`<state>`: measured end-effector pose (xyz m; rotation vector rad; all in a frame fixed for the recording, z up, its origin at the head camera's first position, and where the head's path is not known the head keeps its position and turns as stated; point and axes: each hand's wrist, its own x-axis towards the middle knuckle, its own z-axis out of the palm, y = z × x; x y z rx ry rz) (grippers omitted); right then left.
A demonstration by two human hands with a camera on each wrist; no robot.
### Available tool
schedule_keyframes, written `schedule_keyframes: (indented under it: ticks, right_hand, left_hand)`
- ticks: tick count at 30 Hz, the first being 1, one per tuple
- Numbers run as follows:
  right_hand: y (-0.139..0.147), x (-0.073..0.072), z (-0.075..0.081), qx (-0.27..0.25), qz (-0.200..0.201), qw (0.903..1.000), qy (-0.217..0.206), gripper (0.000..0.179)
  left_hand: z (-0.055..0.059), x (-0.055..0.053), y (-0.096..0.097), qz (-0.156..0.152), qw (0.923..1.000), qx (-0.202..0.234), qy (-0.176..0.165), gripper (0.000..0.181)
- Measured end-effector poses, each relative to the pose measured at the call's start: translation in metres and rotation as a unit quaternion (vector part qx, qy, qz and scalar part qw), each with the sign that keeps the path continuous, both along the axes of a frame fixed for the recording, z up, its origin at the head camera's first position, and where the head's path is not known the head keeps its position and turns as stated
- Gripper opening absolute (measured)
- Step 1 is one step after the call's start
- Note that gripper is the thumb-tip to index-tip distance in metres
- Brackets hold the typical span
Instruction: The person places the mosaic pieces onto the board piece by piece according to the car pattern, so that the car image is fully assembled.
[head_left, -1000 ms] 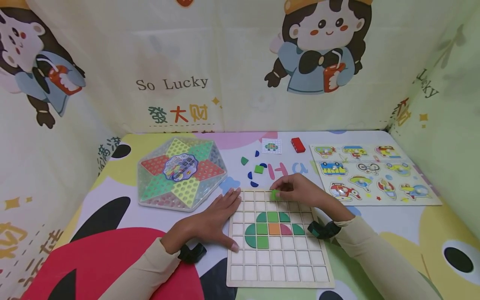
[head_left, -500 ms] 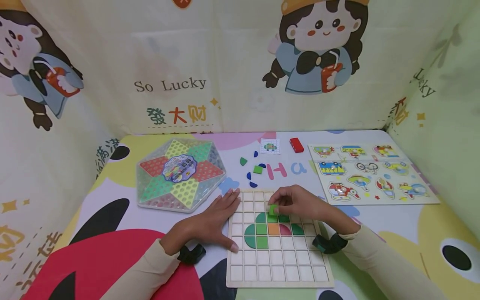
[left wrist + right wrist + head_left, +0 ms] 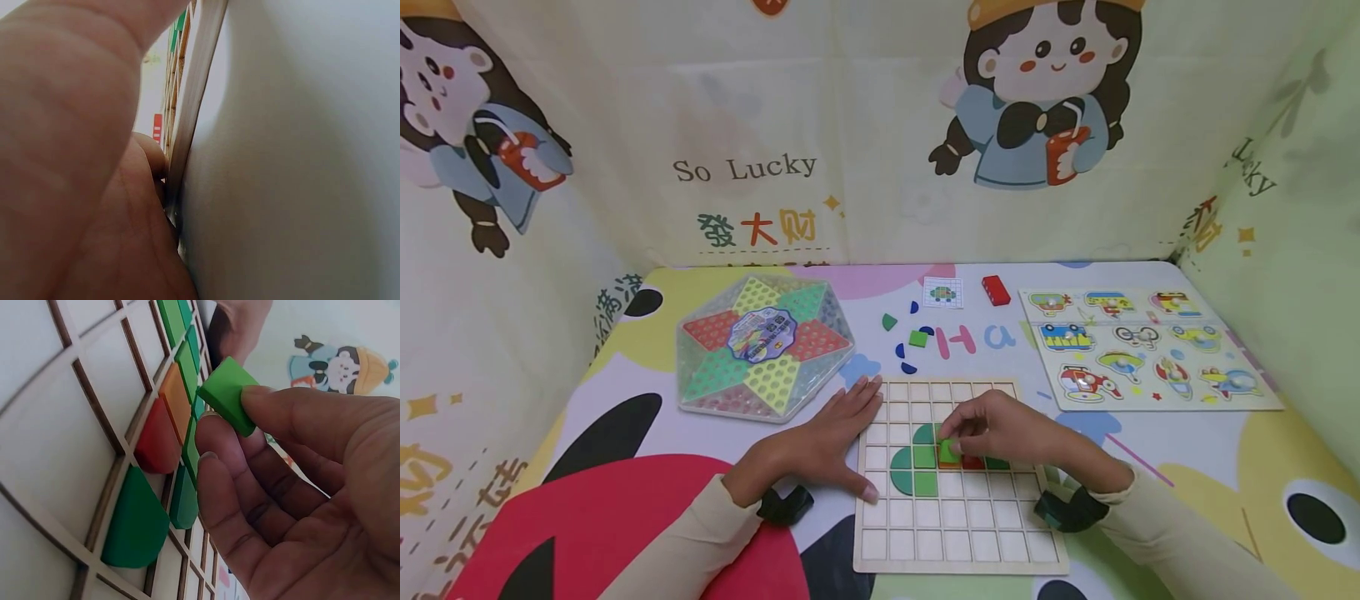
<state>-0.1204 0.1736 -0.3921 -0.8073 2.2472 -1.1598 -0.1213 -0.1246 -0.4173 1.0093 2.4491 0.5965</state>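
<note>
My right hand pinches a light green square tile between thumb and fingers, close over the wooden grid board. In the head view the tile overlaps the orange square tile. Set in the grid around it are a red rounded tile, dark green rounded tiles and light green squares. My left hand rests along the board's left edge, fingers spread, thumb at the rim. In the left wrist view its palm lies against the board's side.
Beyond the board lie a loose green square, a green rounded piece, several blue half-circles, a pattern card and a red block. A hexagonal checkers box is at left, a vehicle puzzle board at right.
My right hand has carried the green square tile from the board's far edge towards me, to over the orange tile. The left hand has stayed in place.
</note>
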Motion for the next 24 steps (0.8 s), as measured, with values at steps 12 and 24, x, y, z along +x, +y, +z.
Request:
schedule_keyframes:
  ticks: [12,24]
  right_hand:
    - [-0.003,0.009,0.0,-0.001,0.034,0.9991,0.024,0.016]
    - [-0.006,0.02,0.002,0.027,0.039,0.9988,0.008,0.019]
  left_hand:
    - [-0.001,-0.002,-0.002,-0.009,0.9999,0.011,-0.002,0.121]
    - [-0.002,-0.002,-0.002,-0.009,0.9999,0.009,0.001,0.121]
